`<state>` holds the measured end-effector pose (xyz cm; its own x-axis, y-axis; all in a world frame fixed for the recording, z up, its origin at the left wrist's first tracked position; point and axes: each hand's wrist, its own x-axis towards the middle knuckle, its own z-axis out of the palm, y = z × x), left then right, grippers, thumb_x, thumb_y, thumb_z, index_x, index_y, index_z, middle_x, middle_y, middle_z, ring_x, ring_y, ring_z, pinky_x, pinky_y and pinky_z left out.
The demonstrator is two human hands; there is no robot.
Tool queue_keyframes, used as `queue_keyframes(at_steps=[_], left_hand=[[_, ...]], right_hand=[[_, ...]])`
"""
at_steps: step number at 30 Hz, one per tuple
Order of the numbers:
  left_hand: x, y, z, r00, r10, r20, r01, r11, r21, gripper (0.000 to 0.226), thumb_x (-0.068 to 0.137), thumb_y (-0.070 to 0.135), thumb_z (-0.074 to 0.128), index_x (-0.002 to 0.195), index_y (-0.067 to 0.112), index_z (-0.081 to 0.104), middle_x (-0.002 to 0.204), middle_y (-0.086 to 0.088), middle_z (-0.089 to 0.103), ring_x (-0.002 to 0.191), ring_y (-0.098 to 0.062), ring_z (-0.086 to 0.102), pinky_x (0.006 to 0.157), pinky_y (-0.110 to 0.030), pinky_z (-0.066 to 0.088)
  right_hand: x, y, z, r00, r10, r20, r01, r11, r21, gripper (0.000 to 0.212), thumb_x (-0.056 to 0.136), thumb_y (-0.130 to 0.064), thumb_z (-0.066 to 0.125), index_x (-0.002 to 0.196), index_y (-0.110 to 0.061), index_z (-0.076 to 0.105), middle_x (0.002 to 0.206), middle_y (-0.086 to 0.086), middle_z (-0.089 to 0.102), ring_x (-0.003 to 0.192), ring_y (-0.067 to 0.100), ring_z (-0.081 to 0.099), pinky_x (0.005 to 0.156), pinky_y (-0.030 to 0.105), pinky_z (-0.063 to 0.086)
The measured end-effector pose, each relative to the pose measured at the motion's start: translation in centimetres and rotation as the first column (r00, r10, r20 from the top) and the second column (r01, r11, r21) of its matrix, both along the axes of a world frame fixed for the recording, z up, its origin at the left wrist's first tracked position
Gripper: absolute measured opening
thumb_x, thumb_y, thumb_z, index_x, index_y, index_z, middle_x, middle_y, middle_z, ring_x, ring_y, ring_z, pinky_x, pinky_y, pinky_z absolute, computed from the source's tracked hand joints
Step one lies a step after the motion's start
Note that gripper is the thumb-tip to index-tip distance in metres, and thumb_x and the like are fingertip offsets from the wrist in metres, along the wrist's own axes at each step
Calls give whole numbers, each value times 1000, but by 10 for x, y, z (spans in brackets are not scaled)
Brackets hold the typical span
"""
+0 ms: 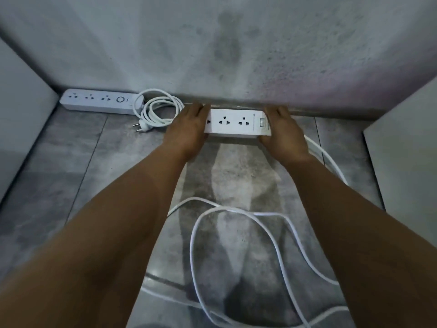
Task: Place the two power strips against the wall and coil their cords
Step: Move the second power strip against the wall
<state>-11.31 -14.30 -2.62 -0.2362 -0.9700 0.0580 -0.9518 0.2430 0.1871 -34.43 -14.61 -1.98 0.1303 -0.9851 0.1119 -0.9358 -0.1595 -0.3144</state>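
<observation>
Middle of the frame: white plastic power strip (236,124) flat on the grey tiled floor (71,162), against the foot of the stained grey wall (236,55). Left hand (189,129) and right hand (282,132) pressed on its two ends, each grip curled around an end. Long white loose cord (236,211) looping over the lower floor. Upper left: second white power strip (99,101) along the wall, white coiled cord (160,110) just beside it.

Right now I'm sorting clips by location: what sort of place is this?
Probably an indoor room corner at floor level: grey floor tiles, a stained plaster wall, and two power strips, one with a coiled cord, one between both hands.
</observation>
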Motion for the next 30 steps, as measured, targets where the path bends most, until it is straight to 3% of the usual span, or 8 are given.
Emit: queue_keyframes(at_steps=[5,10,15,20,25,30], left_hand=[[0,-27,-13,1000,15,-4,-15,1000,2,65,89,10,57,148,4,32,147,-19,38,132,-37,38,105,-43,32],[2,-42,-20,1000,14,18,-13,1000,-11,68,91,9,53,152,7,26,156,-18,28,141,-36,29,112,-40,25],[7,-44,-35,999,-26,34,26,1000,-1,63,95,21,50,152,3,26,159,-22,20,146,-37,20,120,-40,10],[5,-45,-50,996,-37,79,37,999,0,61,98,31,47,149,1,32,155,-26,28,145,-38,25,120,-45,11],[3,-43,-60,991,-24,130,21,999,25,62,104,39,32,155,8,15,162,-17,12,151,-29,8,120,-42,0],[-3,-43,-64,988,45,146,-61,993,105,68,103,47,25,156,14,0,164,-9,-7,151,-23,-8,121,-42,-4]], right_hand=[[2,-24,-17,999,-30,15,30,999,40,53,79,-16,72,127,-12,51,129,11,50,107,33,57,73,30,35],[5,-48,-28,999,-22,31,20,998,67,67,77,-18,75,137,-14,46,138,8,45,115,30,55,84,36,46],[10,-61,-34,1000,20,16,-20,999,42,64,75,-15,75,133,-14,50,134,9,48,113,30,55,81,34,44],[13,-73,-40,998,69,4,-69,995,65,65,76,-15,75,136,-12,50,138,10,48,120,30,52,89,34,44],[19,-66,-59,1000,19,-14,-19,998,-61,49,88,-13,63,135,-10,51,146,12,42,127,33,46,99,35,42],[24,-63,-70,998,-24,-51,24,1000,-2,49,100,-17,46,149,-13,38,155,11,36,141,29,34,112,36,32]])
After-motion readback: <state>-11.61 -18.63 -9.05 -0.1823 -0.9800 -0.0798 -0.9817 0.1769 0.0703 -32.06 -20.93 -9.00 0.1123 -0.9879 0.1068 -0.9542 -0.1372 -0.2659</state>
